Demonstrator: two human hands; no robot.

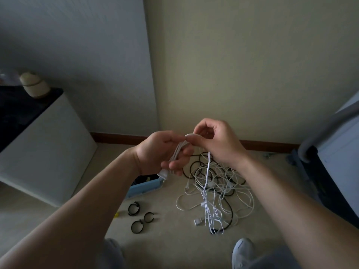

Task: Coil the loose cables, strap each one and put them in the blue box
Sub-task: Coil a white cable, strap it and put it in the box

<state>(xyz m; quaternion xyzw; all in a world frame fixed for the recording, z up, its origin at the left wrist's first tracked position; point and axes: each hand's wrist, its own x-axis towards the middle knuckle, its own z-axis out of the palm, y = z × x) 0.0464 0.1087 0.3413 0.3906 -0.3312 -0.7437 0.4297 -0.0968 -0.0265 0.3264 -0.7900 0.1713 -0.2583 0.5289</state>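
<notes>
On the beige floor (pixel 165 239) of a room corner, a person stands and holds a white cable (pixel 173 157) in both hands. The left hand (pixel 161 152) curls its fingers around several folded strands of the cable, and the flat white connector (pixel 163 174) sticks out below the little finger. The right hand (pixel 215 140) pinches the top bend of the cable between thumb and forefinger, right against the left fingertips, with its other fingers loosely curled. 1 strand drops from beneath the right hand into a tangle of loose cables (pixel 219 191), white and black, on the floor. The blue box (pixel 143 188) sits just left of the tangle, partly hidden by the left forearm. 3 black straps (pixel 134 208) lie near the box, apart from the tangle.
</notes>
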